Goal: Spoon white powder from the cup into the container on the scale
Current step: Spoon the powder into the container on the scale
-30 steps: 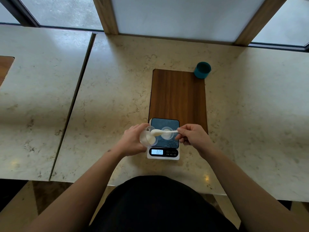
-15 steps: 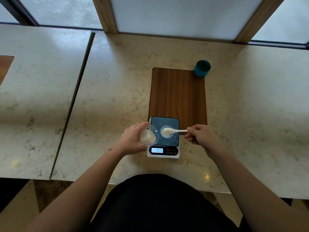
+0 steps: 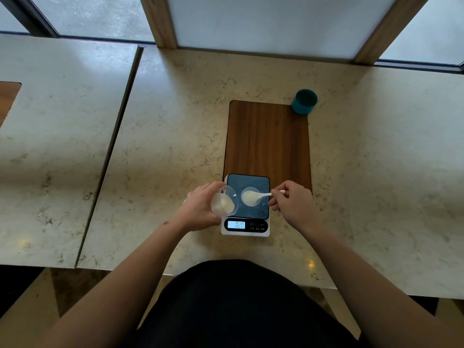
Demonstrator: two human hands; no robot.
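Observation:
A small white scale (image 3: 246, 228) with a dark glass top sits at the near end of the wooden board; its display reads 0.20. On the glass stands a small clear container (image 3: 247, 203) with white powder in it. My left hand (image 3: 198, 209) grips a clear cup (image 3: 224, 201), tilted toward the scale, with white powder inside. My right hand (image 3: 292, 202) pinches the handle of a white spoon (image 3: 262, 195). The spoon's bowl is over the container's mouth.
A dark wooden board (image 3: 267, 139) lies on the marble table (image 3: 175, 136). A teal cup (image 3: 304, 101) stands at the board's far right corner. A second table (image 3: 57, 136) adjoins at the left across a narrow gap. Windows run along the far edge.
The spoon left the tilted cup with powder and moved right to the container on the scale. My right hand shifted right. The cup stayed tilted in my left hand.

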